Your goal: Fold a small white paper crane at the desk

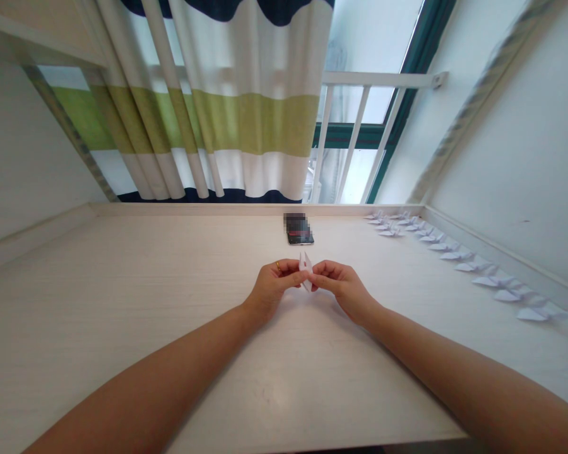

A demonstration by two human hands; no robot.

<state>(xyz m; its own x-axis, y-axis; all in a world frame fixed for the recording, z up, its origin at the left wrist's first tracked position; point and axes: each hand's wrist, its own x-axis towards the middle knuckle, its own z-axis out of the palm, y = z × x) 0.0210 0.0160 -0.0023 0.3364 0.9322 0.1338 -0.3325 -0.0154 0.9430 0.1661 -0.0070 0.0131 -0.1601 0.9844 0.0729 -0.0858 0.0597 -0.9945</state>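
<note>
A small piece of folded white paper (pixel 305 263) stands upright between my hands, just above the table, with two points rising at its top. My left hand (pixel 275 285) pinches it from the left, thumb in front; a ring sits on one of that hand's fingers. From the other side, my right hand (pixel 339 285) grips the same paper between thumb and fingers. The fingertips partly cover its lower half. Along the table's right side lie several white folded paper cranes (pixel 459 255), set out in a slanting row.
A dark phone (pixel 299 229), partly blurred out, lies just beyond my hands. The pale wooden table (pixel 123 284) has a raised edge at the back. Behind it hang striped curtains (pixel 255 126), beside a white railing (pixel 378 79) and a window. Walls close in both sides.
</note>
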